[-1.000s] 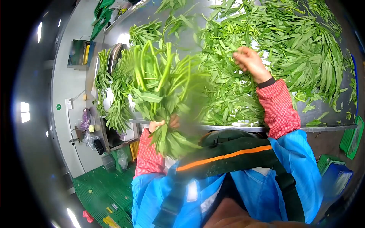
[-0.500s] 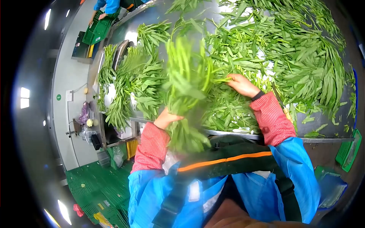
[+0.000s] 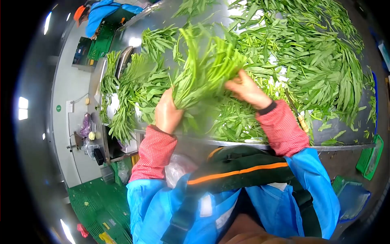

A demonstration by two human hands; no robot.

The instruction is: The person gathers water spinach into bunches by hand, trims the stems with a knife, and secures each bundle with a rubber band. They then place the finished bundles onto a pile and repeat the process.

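Note:
A large bunch of leafy green stems (image 3: 203, 73) is held up over the metal table, its pale stem ends pointing up and right. My left hand (image 3: 167, 112) is wrapped round the lower left side of this bunch. At its right side my right hand (image 3: 245, 88) has its fingers pressed together against the stems; their tips are partly hidden by the bunch. Loose greens (image 3: 239, 122) lie beneath and beside the hands. Smaller bunches (image 3: 128, 95) rest on the table at the left. A knife with a light handle (image 3: 302, 123) lies near my right forearm.
A large heap of greens (image 3: 325, 69) covers the table's right side. The metal table edge (image 3: 333, 148) runs before my body. A co-worker in blue (image 3: 106, 14) bends by green crates (image 3: 100, 44) at the upper left. Green crates (image 3: 97, 209) lie lower left, another (image 3: 370, 158) at right.
The bunch has tilted to the right. My left hand has risen along it, and my right hand has moved in from the loose stems to the bunch. The co-worker has leaned further into view.

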